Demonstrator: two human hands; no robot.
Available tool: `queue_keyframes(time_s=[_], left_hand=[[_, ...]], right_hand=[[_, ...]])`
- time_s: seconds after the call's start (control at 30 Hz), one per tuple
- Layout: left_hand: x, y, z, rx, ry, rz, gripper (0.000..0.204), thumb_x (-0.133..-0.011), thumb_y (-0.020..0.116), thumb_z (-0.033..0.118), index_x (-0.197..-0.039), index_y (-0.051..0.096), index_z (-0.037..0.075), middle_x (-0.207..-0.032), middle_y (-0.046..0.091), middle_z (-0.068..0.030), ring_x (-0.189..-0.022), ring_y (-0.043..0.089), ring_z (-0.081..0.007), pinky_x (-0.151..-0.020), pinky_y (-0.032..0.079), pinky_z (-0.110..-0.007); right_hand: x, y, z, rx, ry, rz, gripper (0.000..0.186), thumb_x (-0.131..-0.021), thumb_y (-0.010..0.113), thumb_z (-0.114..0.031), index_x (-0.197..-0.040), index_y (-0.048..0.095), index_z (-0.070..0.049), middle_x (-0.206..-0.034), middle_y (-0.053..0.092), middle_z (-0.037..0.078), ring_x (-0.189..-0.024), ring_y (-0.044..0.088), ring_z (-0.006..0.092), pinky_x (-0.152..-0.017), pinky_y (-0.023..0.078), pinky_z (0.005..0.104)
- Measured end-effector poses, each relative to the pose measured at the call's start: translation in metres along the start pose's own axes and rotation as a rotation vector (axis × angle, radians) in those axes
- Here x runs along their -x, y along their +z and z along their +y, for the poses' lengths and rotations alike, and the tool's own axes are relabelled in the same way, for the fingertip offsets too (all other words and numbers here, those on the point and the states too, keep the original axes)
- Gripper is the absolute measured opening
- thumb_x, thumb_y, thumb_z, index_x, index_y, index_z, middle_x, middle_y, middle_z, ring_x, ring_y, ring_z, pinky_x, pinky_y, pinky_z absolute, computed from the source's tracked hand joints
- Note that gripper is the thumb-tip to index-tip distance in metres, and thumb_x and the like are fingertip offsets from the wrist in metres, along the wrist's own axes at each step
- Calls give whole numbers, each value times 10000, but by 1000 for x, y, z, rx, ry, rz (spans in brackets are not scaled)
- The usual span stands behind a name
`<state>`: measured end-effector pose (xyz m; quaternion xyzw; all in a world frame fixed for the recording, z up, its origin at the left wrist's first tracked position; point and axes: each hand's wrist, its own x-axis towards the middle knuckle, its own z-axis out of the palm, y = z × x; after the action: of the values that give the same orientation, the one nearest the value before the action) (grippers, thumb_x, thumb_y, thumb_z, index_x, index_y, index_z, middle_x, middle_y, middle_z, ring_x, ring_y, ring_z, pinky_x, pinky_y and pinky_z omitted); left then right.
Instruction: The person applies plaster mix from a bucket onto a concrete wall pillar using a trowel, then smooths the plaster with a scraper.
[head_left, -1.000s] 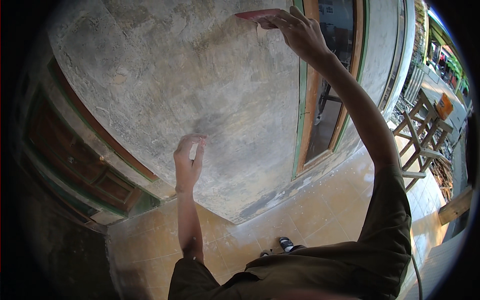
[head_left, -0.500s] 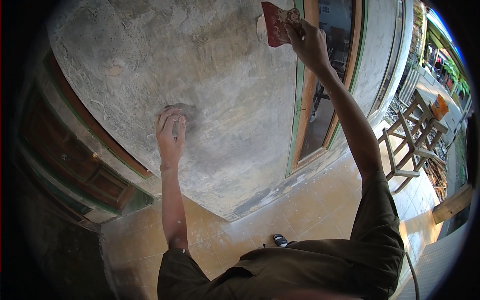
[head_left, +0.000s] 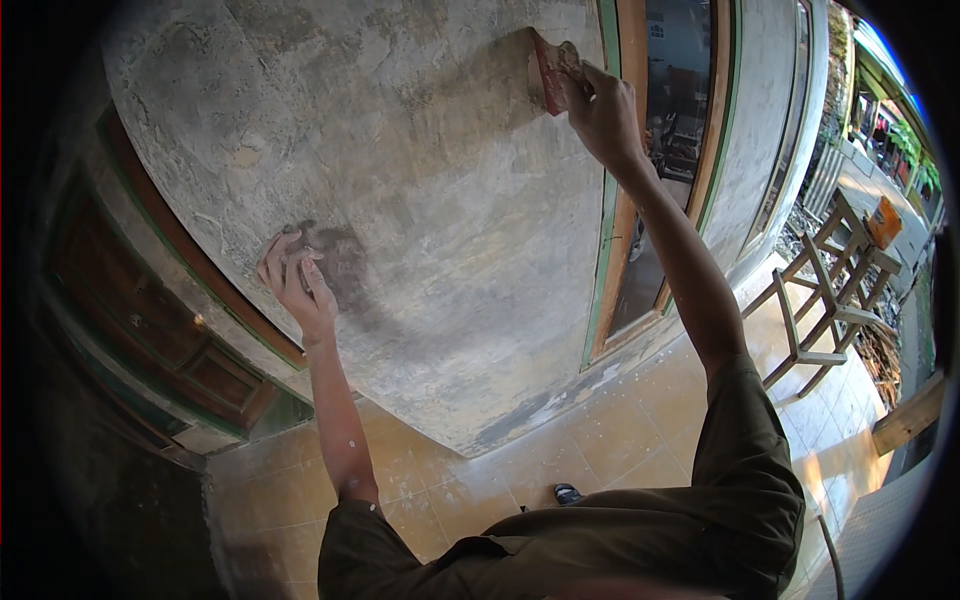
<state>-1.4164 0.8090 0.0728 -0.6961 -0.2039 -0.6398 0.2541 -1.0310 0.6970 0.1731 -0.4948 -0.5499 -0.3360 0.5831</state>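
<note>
Scraper (head_left: 558, 70) nearer edge-on, blade (head_left: 549, 84) leftward

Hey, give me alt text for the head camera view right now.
A person's right hand holds a red scraper at a patchy grey wall, beside a wood-framed window. The left hand is raised near the wall, fingers curled. Below is a tan tiled floor.

I see strong daylight from the right, glaring on the yellowish tiled floor (head_left: 640, 425). Soft shadows lie on the rough grey plaster wall (head_left: 430, 220); straight edges bend near the black rim.
</note>
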Motion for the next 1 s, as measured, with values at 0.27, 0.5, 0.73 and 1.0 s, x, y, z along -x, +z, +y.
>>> queue_keyframes(time_s=[0.27,0.5,0.73,1.0], left_hand=[[-8,-32,-26,-153,-3,-9,389,-996,424,320,-801,635,58,-1167,589,-82,-1155,479,-299,-967,311,-472],[-30,-53,-39,-171,115,-100,176,-922,552,224,-846,634,89,-1221,553,-72,-1184,454,-283,-975,301,-469],[-29,-57,-37,-150,193,-138,96,-887,615,180,-948,604,107,-1268,521,-72,-1240,427,-299,-1004,302,-471],[-22,-48,-43,-205,228,-212,107,-904,615,213,-935,589,114,-1282,506,-65,-1275,406,-274,-1054,293,-498]], right_hand=[[14,37,-68,-56,37,-104,137,-889,543,-78,-821,624,9,-749,651,174,-566,619,272,-523,491,393],[65,81,-123,277,-443,-85,226,-849,650,-105,-1061,652,-28,-979,650,61,-813,622,145,-647,530,298],[103,81,-59,483,-661,-178,565,-824,661,-106,-1356,471,-98,-1183,560,67,-1142,527,212,-1009,409,432],[174,51,-40,256,-710,-409,387,-791,658,-90,-1175,630,-131,-1084,588,32,-1033,569,187,-918,469,415]])
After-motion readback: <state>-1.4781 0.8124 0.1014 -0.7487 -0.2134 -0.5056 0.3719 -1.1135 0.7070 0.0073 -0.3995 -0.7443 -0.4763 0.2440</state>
